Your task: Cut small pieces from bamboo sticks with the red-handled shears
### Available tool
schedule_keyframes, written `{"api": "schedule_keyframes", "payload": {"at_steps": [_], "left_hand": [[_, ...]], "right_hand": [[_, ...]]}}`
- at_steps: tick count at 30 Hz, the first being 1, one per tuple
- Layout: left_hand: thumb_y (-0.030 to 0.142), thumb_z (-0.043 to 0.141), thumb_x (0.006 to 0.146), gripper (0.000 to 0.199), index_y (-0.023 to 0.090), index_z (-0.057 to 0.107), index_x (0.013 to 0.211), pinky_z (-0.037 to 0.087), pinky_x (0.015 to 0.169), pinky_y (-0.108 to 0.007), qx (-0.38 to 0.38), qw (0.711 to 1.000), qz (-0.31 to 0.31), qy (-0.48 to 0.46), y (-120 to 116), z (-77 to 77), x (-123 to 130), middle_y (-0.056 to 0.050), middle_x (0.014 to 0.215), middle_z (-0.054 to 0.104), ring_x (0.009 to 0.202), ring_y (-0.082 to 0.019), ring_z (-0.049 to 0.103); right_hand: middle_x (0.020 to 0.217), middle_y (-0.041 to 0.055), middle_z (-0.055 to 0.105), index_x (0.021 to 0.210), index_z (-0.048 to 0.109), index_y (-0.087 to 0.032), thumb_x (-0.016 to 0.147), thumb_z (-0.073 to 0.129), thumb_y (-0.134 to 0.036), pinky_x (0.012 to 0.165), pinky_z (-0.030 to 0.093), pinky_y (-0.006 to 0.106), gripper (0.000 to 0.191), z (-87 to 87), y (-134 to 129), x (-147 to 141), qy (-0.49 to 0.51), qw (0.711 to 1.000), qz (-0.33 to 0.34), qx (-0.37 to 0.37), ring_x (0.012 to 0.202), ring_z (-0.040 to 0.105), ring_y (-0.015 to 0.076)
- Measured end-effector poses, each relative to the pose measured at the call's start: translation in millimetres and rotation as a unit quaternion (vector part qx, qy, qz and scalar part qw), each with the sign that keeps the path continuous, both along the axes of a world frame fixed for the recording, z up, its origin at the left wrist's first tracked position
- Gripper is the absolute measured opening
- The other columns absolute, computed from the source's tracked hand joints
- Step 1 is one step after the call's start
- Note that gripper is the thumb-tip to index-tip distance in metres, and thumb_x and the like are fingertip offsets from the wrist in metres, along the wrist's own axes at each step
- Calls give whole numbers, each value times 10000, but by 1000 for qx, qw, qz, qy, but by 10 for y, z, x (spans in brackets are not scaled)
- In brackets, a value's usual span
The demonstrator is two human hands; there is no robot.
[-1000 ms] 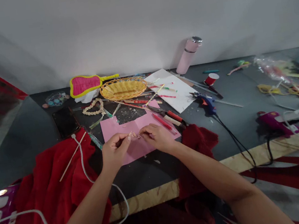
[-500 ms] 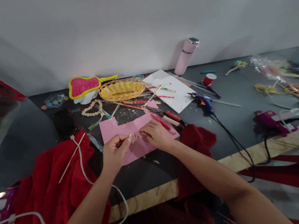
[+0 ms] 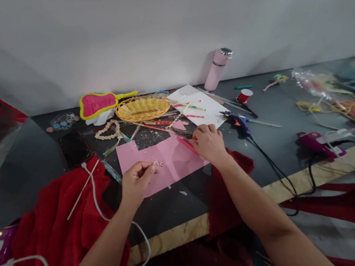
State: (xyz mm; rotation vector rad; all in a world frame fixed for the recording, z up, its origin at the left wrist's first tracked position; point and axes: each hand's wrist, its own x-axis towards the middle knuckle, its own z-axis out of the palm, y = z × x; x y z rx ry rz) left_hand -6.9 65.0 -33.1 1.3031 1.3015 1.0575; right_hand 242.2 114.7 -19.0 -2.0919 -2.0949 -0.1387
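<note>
My left hand is closed in a pinch over the pink paper. Between its thumb and forefinger is a small pale piece made of little bits, too small to name. My right hand lies curled over the handles of the pliers, at the right edge of the paper. Only the dark jaws of the pliers show; the handles are under the fingers. Just left of that hand, a red pen rests on the paper. A heart-shaped beige ring lies beyond the left hand.
Behind the paper stand a wicker basket and a pink flask. A blue glue gun, its cord running off the front edge, and a thread spool are at right. Red cloth and a phone lie left.
My right hand has left the small pale piece and moved right and away from me onto the pliers' handles. My left hand still pinches the piece in nearly the same spot.
</note>
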Motion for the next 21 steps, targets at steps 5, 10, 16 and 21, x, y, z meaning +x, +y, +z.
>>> {"api": "schedule_keyframes", "payload": {"at_steps": [5,10,16,21], "left_hand": [[333,650,779,170,175,686,832,401,510,-179,2,1000,0,-1,6,-9,-6,-8,715,698,566,-86,551],[336,646,780,173,175,687,825,408,517,-185,7,1000,1,-3,10,0,-4,-13,725,705,594,-99,576],[343,654,768,192,161,687,819,404,504,-192,0,1000,11,-15,23,24,-18,-33,740,711,578,-106,567],[334,661,762,182,162,691,815,393,498,-192,2,999,19,-28,22,32,-32,-38,739,709,558,-99,543]], "right_hand": [[1146,123,550,935,676,-176,894,447,-392,803,447,426,318,-54,34,60,-32,997,-24,-64,1068,440,319],[1171,124,548,991,655,-164,909,393,-357,815,459,422,335,-60,55,49,-33,996,-21,-85,1083,462,308],[1174,95,557,927,640,-192,896,414,-350,747,479,333,278,-15,74,104,59,996,-34,-54,1001,552,242],[1074,92,585,792,598,-189,858,481,-422,790,478,355,269,-84,161,164,271,960,-18,67,919,583,215]]}}
